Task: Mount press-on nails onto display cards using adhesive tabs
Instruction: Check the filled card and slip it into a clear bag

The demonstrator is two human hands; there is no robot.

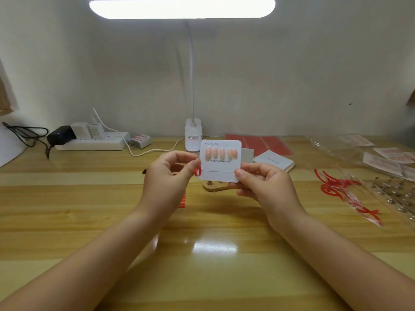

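- At frame centre, right hand (265,182) grips card (221,161) bearing four nails (221,153).
- Left hand (170,176) pinches red liner (197,171); lower row looks unfilled.

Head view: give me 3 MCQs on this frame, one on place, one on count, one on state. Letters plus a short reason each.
1. Where is the stack of white blank cards?
A. on the wooden table, behind the right hand
B. in the left hand
C. on the power strip

2. How many peach press-on nails are on the held white "Handmade Nail" display card?
A. one
B. four
C. ten

3. What is the left hand doing?
A. lying flat on the table
B. pinching a small red strip
C. gripping the lamp

Answers:
1 A: the stack lies on the wooden table beyond the right hand.
2 B: four nails show in one row.
3 B: its fingertips close on the red strip at the card's left edge, while the right hand holds the card's lower right corner.
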